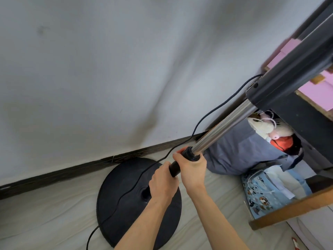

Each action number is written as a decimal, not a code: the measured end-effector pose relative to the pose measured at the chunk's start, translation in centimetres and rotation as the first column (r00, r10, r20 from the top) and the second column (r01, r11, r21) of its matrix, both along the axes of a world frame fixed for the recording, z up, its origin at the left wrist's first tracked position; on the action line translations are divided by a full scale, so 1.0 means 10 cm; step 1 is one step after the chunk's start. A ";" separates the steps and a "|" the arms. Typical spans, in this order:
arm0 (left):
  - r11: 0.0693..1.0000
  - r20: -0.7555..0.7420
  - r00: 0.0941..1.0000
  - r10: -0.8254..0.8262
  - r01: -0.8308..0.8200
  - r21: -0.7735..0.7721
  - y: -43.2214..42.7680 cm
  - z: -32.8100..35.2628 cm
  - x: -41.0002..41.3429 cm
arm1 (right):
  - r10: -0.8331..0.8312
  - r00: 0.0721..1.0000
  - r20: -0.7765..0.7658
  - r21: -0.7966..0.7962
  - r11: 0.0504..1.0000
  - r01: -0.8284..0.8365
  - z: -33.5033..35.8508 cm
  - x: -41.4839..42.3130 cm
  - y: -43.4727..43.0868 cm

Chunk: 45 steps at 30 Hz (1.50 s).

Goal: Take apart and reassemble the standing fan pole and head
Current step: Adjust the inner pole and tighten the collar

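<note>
We held the black lower tube (pixel 174 168) in our curled left hand (pixel 163 181), and our right hand (pixel 193 165) wrapped the locking collar (pixel 190 153). Beyond our fingers rose the chrome inner pole (pixel 225 127), which we judged stiff, slick and top-heavy, so best gripped at the collar.

Lit brightly and evenly with soft, diffuse light. Shaded faintly grey across the wall (pixel 108 69), darker beneath the furniture (pixel 304 127) at right. Streaked with thin glare along the chrome pole (pixel 223 128). Bowed strongly toward the edges by the wide lens; blurred softly on the near black housing (pixel 292 69).
</note>
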<state>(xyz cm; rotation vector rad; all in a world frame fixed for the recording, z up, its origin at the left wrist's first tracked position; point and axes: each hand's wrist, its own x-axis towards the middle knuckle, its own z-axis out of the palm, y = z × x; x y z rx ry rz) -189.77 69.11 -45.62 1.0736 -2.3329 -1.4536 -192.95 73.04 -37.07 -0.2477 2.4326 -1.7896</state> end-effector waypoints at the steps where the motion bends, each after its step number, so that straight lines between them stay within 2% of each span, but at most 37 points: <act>1: 0.999 0.016 0.999 -0.036 0.037 -0.038 -0.03 0.03 0.01 | 0.022 1.000 -0.003 0.025 0.999 -0.022 0.04 -0.02 0.03; 4: 0.962 0.218 0.942 -0.255 0.270 -0.045 -0.23 0.09 0.15 | 0.060 0.998 0.016 0.164 0.984 -0.062 0.17 -0.01 0.12; 7: 0.842 0.425 0.736 -0.528 0.518 0.150 -0.47 0.43 0.44 | 0.133 0.989 0.064 0.237 0.961 -0.145 0.38 0.09 0.29; 9: 0.769 0.532 0.605 -0.593 0.621 0.152 -0.60 0.69 0.66 | 0.141 0.982 0.122 0.290 0.941 -0.171 0.52 0.20 0.39; 10: 0.762 0.557 0.584 -0.590 0.631 0.146 -0.67 0.77 0.74 | 0.129 0.981 0.143 0.352 0.920 -0.173 0.57 0.23 0.44; 12: 0.756 0.564 0.584 -0.583 0.644 0.114 -0.83 1.04 0.91 | 0.111 0.982 0.150 0.445 0.879 -0.168 0.75 0.40 0.53; 16: 0.758 0.516 0.698 -0.496 0.638 -0.134 -1.00 1.66 1.32 | 0.191 0.971 0.147 0.497 0.834 -0.239 1.07 0.79 0.73; 18: 0.763 0.486 0.737 -0.469 0.616 -0.197 -0.94 1.83 1.52 | 0.219 0.966 0.136 0.501 0.826 -0.258 1.17 0.96 0.81; 22: 0.741 0.473 0.743 -0.473 0.626 -0.243 -0.75 1.86 1.92 | 0.256 0.956 0.141 0.510 0.809 -0.291 1.18 1.30 0.90; 26: 0.789 0.416 0.783 -0.462 0.577 -0.211 -0.57 1.75 2.37 | 0.318 0.937 0.148 0.545 0.764 -0.345 1.24 1.65 1.00; 31: 0.855 0.328 0.853 -0.405 0.481 -0.194 -0.56 1.67 2.80 | 0.397 0.915 0.071 0.585 0.726 -0.360 1.36 1.95 0.99; 34: 0.865 0.352 0.866 -0.356 0.447 -0.226 -0.59 1.69 2.90 | 0.464 0.886 -0.004 0.655 0.671 -0.348 1.39 2.07 0.91; 36: 0.852 0.353 0.864 -0.360 0.459 -0.253 -0.50 1.76 2.86 | 0.469 0.878 -0.091 0.668 0.683 -0.296 1.31 2.14 0.90; 38: 0.838 0.304 0.874 -0.378 0.463 -0.288 -0.35 1.79 2.78 | 0.505 0.853 -0.131 0.721 0.639 -0.268 1.19 2.15 0.90; 40: 0.787 0.350 0.834 -0.427 0.533 -0.311 -0.24 1.72 2.69 | 0.574 0.815 -0.075 0.805 0.517 -0.290 1.05 2.05 0.87; 43: 0.624 0.616 0.657 -0.434 0.713 -0.321 -0.21 1.58 2.58 | 0.614 0.787 0.052 0.872 0.356 -0.336 0.96 1.87 0.77; 45: 0.597 0.676 0.604 -0.423 0.747 -0.293 -0.26 1.58 2.45 | 0.626 0.770 0.128 0.877 0.291 -0.382 0.92 1.74 0.69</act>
